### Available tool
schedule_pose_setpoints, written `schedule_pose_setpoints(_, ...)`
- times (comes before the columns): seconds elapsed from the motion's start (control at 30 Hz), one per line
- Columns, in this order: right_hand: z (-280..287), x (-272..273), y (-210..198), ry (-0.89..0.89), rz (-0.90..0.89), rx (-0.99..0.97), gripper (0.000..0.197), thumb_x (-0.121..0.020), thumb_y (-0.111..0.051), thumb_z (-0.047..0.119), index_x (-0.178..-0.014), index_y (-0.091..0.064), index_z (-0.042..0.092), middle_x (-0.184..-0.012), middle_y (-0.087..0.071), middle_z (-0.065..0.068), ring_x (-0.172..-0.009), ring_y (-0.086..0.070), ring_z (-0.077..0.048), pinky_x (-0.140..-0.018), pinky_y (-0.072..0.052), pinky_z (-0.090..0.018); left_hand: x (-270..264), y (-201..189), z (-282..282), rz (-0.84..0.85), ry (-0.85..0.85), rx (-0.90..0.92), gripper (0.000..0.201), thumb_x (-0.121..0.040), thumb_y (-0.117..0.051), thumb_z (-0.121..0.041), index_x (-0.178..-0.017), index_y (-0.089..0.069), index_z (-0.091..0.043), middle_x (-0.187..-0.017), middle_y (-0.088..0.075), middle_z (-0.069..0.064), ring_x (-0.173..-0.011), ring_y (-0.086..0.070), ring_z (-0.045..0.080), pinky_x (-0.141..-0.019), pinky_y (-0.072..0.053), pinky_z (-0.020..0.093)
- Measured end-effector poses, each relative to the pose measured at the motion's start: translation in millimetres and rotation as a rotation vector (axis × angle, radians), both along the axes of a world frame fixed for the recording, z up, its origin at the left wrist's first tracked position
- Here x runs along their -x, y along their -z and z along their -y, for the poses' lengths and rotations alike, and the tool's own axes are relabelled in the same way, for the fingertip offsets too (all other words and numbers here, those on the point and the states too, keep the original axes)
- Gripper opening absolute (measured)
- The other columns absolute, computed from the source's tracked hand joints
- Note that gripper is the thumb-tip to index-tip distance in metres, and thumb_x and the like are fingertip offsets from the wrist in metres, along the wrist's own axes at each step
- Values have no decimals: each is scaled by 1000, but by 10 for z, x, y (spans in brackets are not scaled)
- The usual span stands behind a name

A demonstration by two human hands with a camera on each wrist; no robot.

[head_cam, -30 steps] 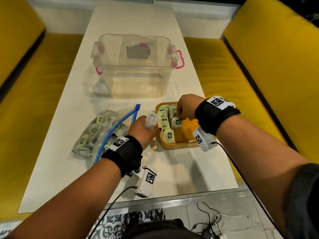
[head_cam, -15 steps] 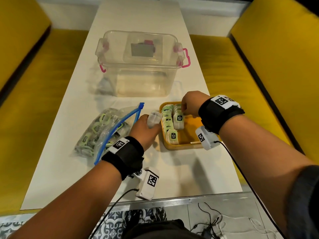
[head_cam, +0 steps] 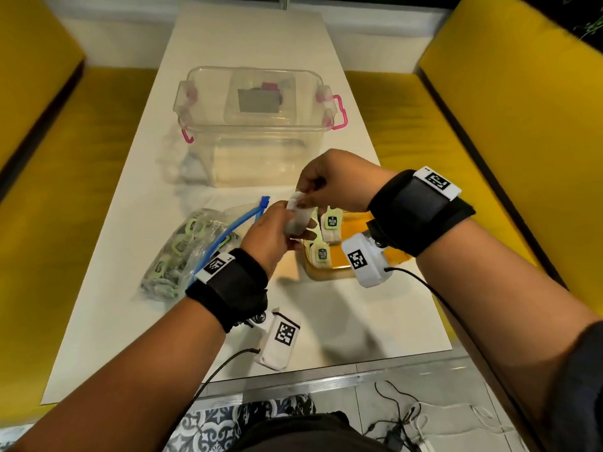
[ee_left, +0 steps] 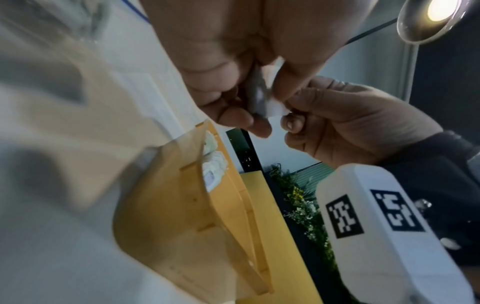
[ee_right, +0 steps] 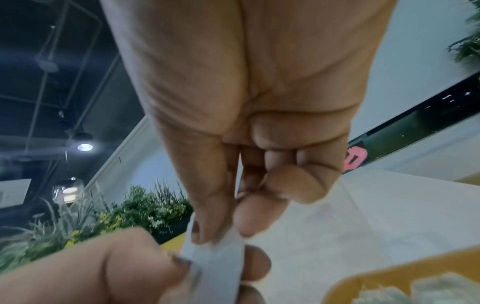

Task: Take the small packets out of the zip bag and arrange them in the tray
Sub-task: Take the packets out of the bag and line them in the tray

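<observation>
Both hands meet above the left edge of the orange tray. My left hand grips a small white packet from below, and my right hand pinches its top end between thumb and forefinger. The same packet shows in the right wrist view and the packet in the left wrist view. Several green-labelled packets stand in rows in the tray. The clear zip bag with a blue zipper lies left of the tray, still holding several packets.
A clear lidded plastic box with pink latches stands farther back on the white table. Yellow bench seats flank the table on both sides. Cables lie on the floor below the near table edge.
My right hand has lifted out of the tray and come over to my left hand, taking hold of the top of the packet that the left hand kept holding. Both hands rose slightly.
</observation>
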State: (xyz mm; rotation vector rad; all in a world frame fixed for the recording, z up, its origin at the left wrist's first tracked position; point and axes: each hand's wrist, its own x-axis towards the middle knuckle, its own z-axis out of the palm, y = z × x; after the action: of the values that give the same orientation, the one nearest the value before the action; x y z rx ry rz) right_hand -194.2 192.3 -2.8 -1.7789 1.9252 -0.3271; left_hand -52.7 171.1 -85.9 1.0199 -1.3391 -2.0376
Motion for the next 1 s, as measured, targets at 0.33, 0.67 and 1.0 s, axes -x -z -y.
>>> schedule_pose_setpoints(0.33, -50, 58, -147, 21, 4, 56, 20, -89, -60, 11, -98, -73, 23, -70, -62, 20, -61, -61, 6, -56, -43, -1, -85, 10, 78, -168, -61, -221, 17, -97, -42, -7, -101, -58, -8, -80, -62, 6, -54, -55, 8, -48, -42, 16)
schedule_pose_setpoints(0.67, -54, 64, -79, 178, 47, 72, 12, -87, -68, 18, -96, -69, 10, -69, -65, 9, -61, -68, -7, -58, -55, -18, -90, 101, 118, -138, -80, 62, 20, -86, -62, 3, -95, -59, -15, -94, -69, 5, -80, -68, 14, -72, -54, 26)
schedule_pose_setpoints(1.0, -17, 190, -54, 161, -85, 5, 10, -83, -67, 6, -85, -69, 15, -66, -65, 9, -61, -67, -8, -54, -47, -13, 40, 303, 186, 236, -32, 303, 20, -82, -71, -11, -93, -57, -20, -90, -63, 0, -80, -60, 17, -69, -46, 28)
